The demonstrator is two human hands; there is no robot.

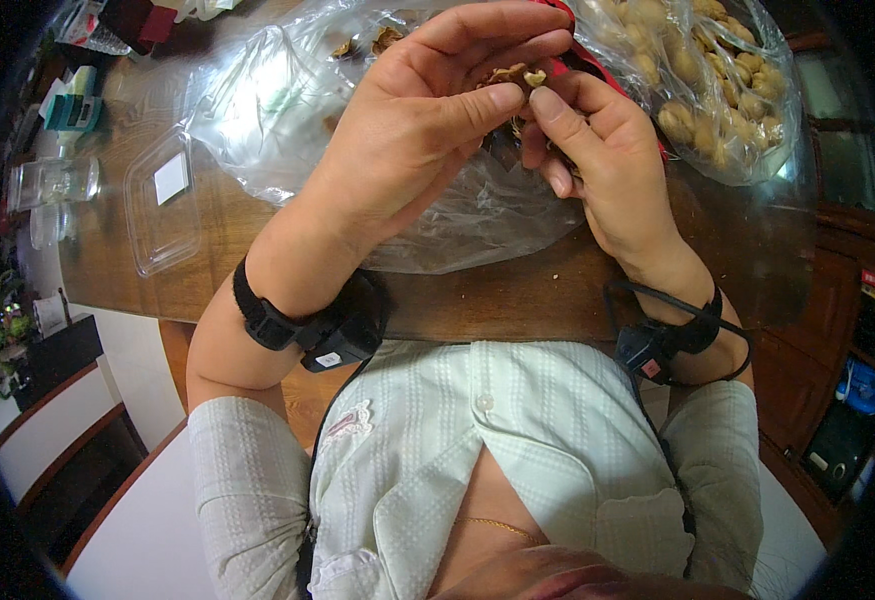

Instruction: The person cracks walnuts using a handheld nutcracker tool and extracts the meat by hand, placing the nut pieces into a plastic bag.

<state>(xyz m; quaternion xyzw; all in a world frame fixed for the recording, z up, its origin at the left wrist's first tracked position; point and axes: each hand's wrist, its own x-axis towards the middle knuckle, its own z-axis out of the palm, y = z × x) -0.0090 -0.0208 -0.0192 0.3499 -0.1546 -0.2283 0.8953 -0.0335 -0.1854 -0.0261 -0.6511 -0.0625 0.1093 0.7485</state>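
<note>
My left hand (415, 112) holds a piece of cracked walnut (508, 73) between thumb and fingers, above a clear plastic bag. Close against it, my right hand (606, 139) pinches a small pale bit of walnut kernel (535, 77) at the thumb tip. Brown fragments show below and between the hands, partly covered by the fingers. The spread plastic bag (475, 225) lies on the wooden table (482, 300), with walnut shell pieces (387, 39) on it. Whole walnuts (745, 90) fill another clear bag at the upper right.
A red item (595, 64), largely hidden, lies behind my right hand. On the left are a clear plastic tray (163, 240), a clear jar (54, 182) and a teal-and-white object (73, 109). Small crumbs dot the table before me. Chairs (69, 442) stand at the lower left.
</note>
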